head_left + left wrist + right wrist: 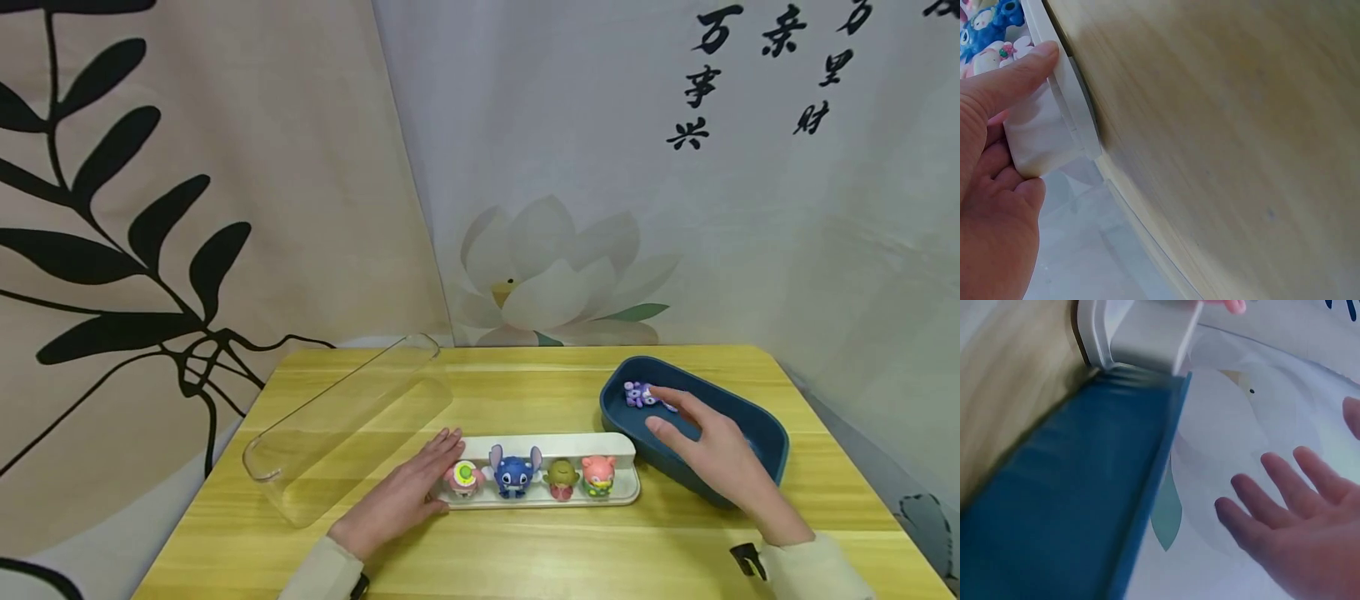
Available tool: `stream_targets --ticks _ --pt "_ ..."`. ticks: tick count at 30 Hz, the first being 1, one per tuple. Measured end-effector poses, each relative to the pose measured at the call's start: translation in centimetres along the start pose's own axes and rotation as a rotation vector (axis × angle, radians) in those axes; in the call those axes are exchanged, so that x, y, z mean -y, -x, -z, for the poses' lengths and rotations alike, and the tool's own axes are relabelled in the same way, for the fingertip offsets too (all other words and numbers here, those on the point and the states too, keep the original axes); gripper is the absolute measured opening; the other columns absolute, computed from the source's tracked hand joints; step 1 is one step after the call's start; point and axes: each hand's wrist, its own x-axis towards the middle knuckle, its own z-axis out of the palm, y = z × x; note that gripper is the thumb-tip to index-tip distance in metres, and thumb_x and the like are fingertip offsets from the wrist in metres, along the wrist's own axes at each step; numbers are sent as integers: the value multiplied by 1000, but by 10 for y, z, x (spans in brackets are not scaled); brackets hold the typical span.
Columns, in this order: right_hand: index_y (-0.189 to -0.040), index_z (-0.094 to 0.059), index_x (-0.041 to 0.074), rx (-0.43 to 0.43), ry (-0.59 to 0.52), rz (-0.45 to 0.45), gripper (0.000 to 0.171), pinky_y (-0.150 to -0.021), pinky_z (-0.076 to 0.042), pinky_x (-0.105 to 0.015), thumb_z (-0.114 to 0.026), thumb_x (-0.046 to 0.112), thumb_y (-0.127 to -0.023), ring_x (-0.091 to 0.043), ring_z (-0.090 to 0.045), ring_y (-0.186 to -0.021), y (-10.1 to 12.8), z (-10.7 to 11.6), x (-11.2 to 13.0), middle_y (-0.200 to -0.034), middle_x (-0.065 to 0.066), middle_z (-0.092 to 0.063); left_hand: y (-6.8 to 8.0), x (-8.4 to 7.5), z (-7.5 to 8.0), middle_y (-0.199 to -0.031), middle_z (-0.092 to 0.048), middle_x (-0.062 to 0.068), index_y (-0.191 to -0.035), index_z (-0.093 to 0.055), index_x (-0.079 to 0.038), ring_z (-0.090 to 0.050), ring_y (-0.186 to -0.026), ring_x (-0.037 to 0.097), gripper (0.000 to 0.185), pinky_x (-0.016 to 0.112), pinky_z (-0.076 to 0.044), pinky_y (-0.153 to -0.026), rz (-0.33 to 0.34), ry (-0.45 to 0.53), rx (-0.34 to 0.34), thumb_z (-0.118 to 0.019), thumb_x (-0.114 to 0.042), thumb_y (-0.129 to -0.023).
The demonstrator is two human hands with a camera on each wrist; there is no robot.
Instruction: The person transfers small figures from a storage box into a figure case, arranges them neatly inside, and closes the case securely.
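Fingers [448, 440] of the left hand [405, 492] lie nearly straight against the left end of the long white plastic tray [622, 492]; the left wrist view shows the thumb and fingers loosely bracketing that end wall. Left of the hand, a clear plastic rectangular cover [345, 425] lies on its side on the yellow wooden table [525, 383]. Four small toy figures stand in a row in the tray: pink [463, 478], blue with big ears [514, 472], olive green [562, 478], and pink-orange [598, 475]. Further right, the right hand [716, 454] hovers spread and relaxed over the dark blue oval plastic basin [772, 433], holding nothing, fingertips just beside a small purple toy figure [639, 394] inside it. Printed fabric hangs behind: black leaves on beige, then a lotus flower with black calligraphy. Only the right wrist view shows basin and tray touching.
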Motion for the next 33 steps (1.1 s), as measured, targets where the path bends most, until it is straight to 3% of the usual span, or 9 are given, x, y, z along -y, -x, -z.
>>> stream_targets --ticks 21,33 --pt "-154 -42 -1 124 50 -15 70 -109 -42 -71 -60 45 -105 -54 -47 -135 -47 38 -10 -152 -30 -47 -1 2 -2 -170 -26 9 -159 -38 -5 -23 -156 29 89 48 -33 -121 -11 -1 -14 -85 -16 -84" --pt "-153 -47 4 225 111 4 73 -107 -45 -70 -69 47 -98 -52 -49 -135 -76 40 -26 -151 -30 -49 0 1 -2 -170 -26 9 -159 -38 -5 -24 -156 29 90 48 -33 -121 -11 6 -26 -86 -16 -84"
